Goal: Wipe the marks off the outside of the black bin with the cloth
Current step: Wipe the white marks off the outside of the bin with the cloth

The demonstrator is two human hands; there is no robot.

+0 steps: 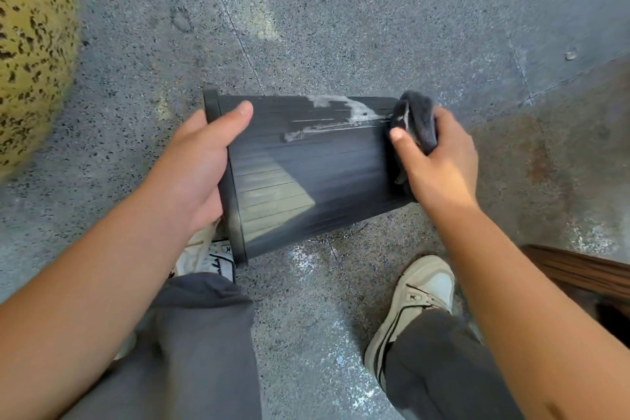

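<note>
A: Left hand [201, 160] grips rim of black bin [306, 174], at 9 o'clock. Bin is held on its side above floor.

B: Right hand [439, 160], 3 o'clock, clenches cloth [417, 123] against bin's base end. Pale marks [341, 112] at 12 remain, so prob. much left.

Ribbed black bin [306, 174] lies sideways, white-smeared; dark cloth [417, 123] at its base.

Bin [306, 167] mouth: faces left, interior hidden.
Left hand [194, 167] fingers: hidden inside rim, thumb alone showing.
Cloth [417, 123]: partly hidden in right hand [439, 160].
Left shoe [208, 256]: mostly behind bin.
Yellow speckled object [30, 44]: cropped at left edge.
</note>
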